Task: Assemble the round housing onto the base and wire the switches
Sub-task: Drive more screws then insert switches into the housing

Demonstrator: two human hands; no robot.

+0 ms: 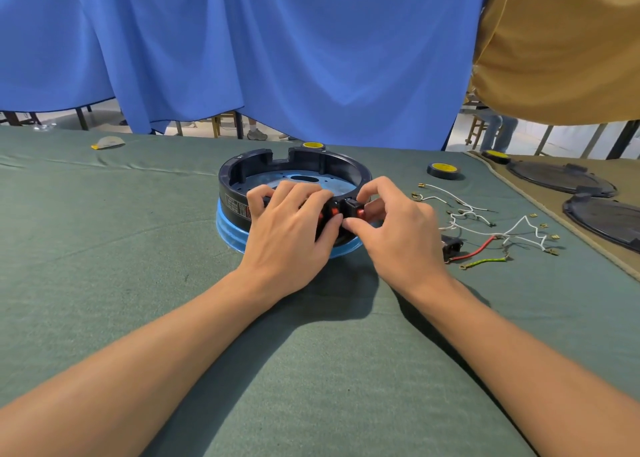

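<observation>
Right grip [398, 228] pinches switch [351, 207] at housing [232, 193] near rim; left grip [291, 228] clasps rim alongside.

Switches [352, 208] (housing [235, 193] front too) largely hidden

— Type of place?
— Workshop, assembly station.
— Grounds?
— Item: bench [104, 283] under green cloth. Item: blue curtain [277, 58] as divider. Item: loose wires [485, 228] with terminals. Item: tape roll [445, 170]. Item: spare round covers [561, 177], stacked aside.
</observation>
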